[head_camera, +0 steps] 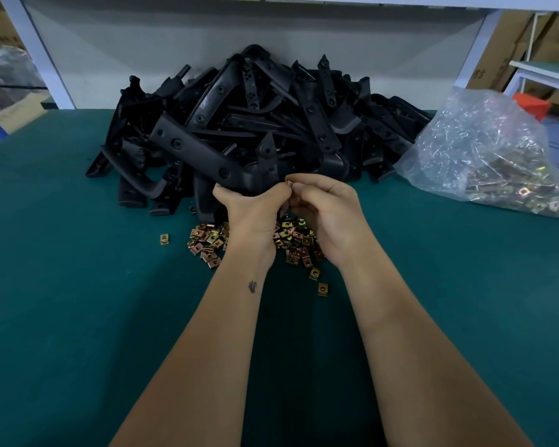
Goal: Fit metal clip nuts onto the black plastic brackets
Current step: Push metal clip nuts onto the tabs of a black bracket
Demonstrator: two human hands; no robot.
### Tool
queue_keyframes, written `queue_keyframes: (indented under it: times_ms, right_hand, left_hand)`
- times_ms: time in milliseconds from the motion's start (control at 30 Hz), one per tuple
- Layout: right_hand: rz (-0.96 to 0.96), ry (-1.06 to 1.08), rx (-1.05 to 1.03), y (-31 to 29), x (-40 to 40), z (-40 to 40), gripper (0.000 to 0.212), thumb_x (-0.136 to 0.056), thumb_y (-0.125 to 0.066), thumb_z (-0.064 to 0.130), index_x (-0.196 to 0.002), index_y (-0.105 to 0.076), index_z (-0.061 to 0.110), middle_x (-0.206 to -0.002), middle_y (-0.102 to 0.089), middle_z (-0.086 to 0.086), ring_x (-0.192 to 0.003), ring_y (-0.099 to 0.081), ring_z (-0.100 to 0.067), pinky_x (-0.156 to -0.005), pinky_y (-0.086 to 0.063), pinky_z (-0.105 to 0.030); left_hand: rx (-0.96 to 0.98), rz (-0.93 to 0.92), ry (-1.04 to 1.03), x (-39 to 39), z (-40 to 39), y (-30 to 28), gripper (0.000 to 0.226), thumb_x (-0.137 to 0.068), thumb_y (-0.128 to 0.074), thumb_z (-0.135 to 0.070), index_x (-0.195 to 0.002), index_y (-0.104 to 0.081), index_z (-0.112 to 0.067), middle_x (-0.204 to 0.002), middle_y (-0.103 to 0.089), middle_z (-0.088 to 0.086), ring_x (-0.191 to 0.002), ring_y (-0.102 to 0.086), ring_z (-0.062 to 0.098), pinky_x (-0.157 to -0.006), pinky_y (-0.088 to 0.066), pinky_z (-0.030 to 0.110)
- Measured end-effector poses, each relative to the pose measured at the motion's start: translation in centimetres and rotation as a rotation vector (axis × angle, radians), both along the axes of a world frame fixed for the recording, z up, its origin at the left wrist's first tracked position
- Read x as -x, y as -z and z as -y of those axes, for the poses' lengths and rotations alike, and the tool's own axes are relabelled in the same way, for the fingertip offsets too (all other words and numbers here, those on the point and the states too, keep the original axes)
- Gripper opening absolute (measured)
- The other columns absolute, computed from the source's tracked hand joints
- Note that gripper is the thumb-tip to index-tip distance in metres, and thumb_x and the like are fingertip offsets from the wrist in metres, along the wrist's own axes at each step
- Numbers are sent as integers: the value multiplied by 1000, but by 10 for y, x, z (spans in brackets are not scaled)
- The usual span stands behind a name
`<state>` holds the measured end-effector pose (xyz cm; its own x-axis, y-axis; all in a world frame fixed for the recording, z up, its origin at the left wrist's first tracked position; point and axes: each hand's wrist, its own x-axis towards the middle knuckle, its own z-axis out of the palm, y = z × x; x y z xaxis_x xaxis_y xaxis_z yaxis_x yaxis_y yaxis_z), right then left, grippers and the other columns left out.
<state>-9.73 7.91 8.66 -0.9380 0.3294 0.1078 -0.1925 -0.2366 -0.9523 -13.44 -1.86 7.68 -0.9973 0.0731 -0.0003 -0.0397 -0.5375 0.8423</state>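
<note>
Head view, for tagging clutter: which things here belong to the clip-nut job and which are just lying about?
Job:
- bracket held by left hand
- clip nut pinched by right hand
- loose clip nuts
- bracket pile
- bag of clip nuts

Lying about:
- cardboard boxes
- orange object

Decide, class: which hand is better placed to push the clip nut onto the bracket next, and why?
Probably the right hand: its fingertips pinch the clip nut at the bracket's edge. The left hand grips the bracket, so it is better kept steadying it.
</note>
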Motion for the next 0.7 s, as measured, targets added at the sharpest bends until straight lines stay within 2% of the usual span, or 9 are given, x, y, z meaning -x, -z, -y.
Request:
queue_keyframes:
  times_ms: [67, 200, 267, 333, 433, 567, 633, 700]
  right_hand:
    - [11, -22, 1, 0, 0, 0, 22, -91, -58, -4, -89, -75, 11, -75, -73, 0, -67, -66, -7, -64, -53, -19]
    - [32, -72, 81, 0, 0, -1, 26, -93, -53, -6, -92, -74, 9, -74, -72, -1, -63, -64, -7, -61, -52, -19]
    - [37, -73, 93, 0, -1, -3, 26, -93, -52, -6, -92, -75, 8, -74, -72, -1, -64, -64, -7, -61, -52, -19]
    - [42, -30, 96, 0, -2, -5, 25, -94, -52, -5, -94, -74, 7, -74, -70, 0, -65, -63, -7, -61, -52, -19]
    - [19, 63, 140, 1, -2, -10, 20, -94, -54, -5, -100, -71, 4, -81, -68, -3, -72, -63, -9, -67, -52, -20]
    - [-27, 114, 158, 2, -2, -13, 16, -92, -60, -4, -99, -71, 4, -84, -72, -3, -73, -65, -9, -69, -53, -20]
    - [-43, 112, 157, 1, -2, -13, 13, -91, -62, -2, -97, -72, 5, -83, -73, -2, -73, -65, -8, -69, -53, -20]
    - [-55, 108, 159, 1, -2, -13, 12, -91, -64, 1, -96, -73, 6, -82, -73, -1, -72, -65, -7, -69, -53, -20]
  left_hand:
    - [9, -2, 0, 1, 2, -1, 61, -74, -70, 9, -110, -35, -26, -107, -62, 9, -91, -62, 17, -74, -56, 26]
    - [-40, 3, 24, 4, 4, -1, 57, -78, -68, 11, -113, -36, -21, -77, -68, -3, -63, -64, 5, -64, -53, 20]
    - [-67, 13, 23, 6, 6, -1, 56, -79, -68, 12, -112, -37, -21, -75, -67, -4, -58, -63, 4, -62, -53, 20]
    - [-78, 12, 0, 9, 8, -1, 58, -78, -69, 12, -112, -37, -22, -79, -68, -3, -60, -63, 5, -62, -53, 20]
    - [16, -41, -56, 10, 9, 0, 62, -75, -77, 8, -108, -37, -26, -108, -64, 5, -77, -68, 8, -64, -53, 21]
    - [93, -73, -10, 8, 7, 2, 65, -72, -87, -7, -110, -37, -27, -115, -61, 0, -89, -70, 9, -68, -55, 23]
    - [75, -14, 18, 7, 6, 2, 61, -75, -87, -16, -110, -38, -24, -115, -60, 2, -86, -68, 9, -66, -54, 21]
    - [33, 47, 32, 7, 5, 1, 52, -80, -82, -25, -112, -41, -20, -106, -60, 2, -69, -66, 4, -62, -54, 20]
